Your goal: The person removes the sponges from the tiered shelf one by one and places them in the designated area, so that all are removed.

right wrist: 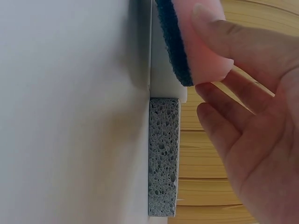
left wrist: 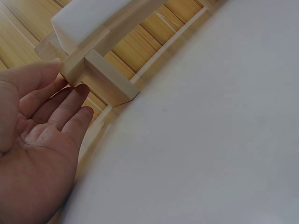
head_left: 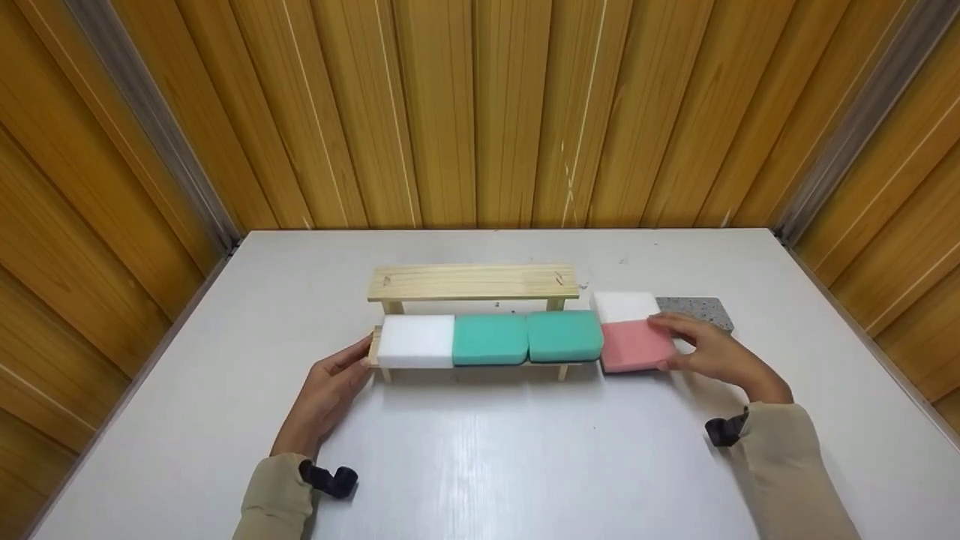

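Observation:
Near the middle of the table, a small wooden bench [head_left: 373,346] bears a white sponge [head_left: 416,341] and two green sponges [head_left: 490,340] in a row. The left hand [head_left: 330,390] pinches the bench's left end between thumb and fingers, above a leg [left wrist: 111,79]. A pink sponge [head_left: 637,346] with a dark scouring layer [right wrist: 175,44] underneath is pinched in the right hand [head_left: 716,356]. It is raised off the table, its left side right at the end green sponge. Behind it lie another white sponge [head_left: 626,306] and a grey speckled sponge [right wrist: 163,156].
A second wooden bench [head_left: 472,282] stands behind the first. The white table [head_left: 480,450] reaches back to a wood-panelled wall [head_left: 472,112], with more panelling on both sides. A black camera mount [head_left: 330,480] sits at the left wrist, another [head_left: 726,431] at the right.

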Tool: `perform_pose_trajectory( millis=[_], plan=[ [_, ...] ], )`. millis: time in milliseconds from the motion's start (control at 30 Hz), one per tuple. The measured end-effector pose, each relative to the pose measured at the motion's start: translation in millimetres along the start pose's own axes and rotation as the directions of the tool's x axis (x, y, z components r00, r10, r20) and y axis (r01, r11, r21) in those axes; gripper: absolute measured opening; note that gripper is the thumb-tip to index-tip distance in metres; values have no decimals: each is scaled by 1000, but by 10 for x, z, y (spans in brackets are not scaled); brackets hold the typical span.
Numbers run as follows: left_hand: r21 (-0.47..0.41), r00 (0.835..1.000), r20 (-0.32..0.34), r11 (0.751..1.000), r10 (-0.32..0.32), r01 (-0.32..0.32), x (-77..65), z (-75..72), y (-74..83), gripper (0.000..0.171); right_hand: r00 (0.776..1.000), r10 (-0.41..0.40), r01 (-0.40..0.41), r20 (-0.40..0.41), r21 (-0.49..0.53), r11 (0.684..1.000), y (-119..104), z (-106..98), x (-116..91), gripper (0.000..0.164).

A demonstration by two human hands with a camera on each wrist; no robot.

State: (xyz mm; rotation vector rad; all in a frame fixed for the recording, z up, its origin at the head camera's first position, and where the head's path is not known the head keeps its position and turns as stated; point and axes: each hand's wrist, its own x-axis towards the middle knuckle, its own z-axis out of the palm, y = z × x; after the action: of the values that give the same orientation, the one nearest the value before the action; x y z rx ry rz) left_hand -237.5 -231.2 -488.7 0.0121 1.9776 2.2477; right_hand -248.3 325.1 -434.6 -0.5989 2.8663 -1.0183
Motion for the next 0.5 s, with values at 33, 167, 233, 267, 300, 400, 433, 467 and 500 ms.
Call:
perform_pose_trajectory(
  millis=[33,167,233,267,300,400,433,467,500],
  plan=[
    [0,1000,-1,1000,-1,1,-3,-2,-1,58,1000,2,-2,1,-5,1000,1,3,-3,68],
    [-10,1000,6,1000,3,-3,-11,-6,5,58,1000,19,-19,14,-12,1000,-4,4,-14,68],
    [-14,1000,8,1000,5,-5,-10,-6,6,59,999,35,-34,22,-22,999,-8,-1,-19,69],
    [-12,1000,13,1000,8,-8,-7,-7,5,59,999,39,-38,29,-25,999,-13,-4,-22,70],
    [-3,1000,17,1000,10,-10,-4,-7,4,60,999,42,-42,35,-26,999,-16,-6,-23,70],
    [17,1000,18,1000,14,-15,-1,-3,0,61,998,43,-41,49,-33,999,-18,-11,-20,71],
    [27,1000,23,1000,15,-16,-1,-2,-1,61,998,44,-43,53,-32,999,-19,-12,-21,71],
    [30,1000,21,999,13,-14,0,0,-3,61,997,45,-43,56,-34,998,-19,-13,-21,71],
    [34,1000,20,999,12,-13,0,2,-6,60,997,46,-43,57,-36,998,-17,-12,-20,71]
  ],
)
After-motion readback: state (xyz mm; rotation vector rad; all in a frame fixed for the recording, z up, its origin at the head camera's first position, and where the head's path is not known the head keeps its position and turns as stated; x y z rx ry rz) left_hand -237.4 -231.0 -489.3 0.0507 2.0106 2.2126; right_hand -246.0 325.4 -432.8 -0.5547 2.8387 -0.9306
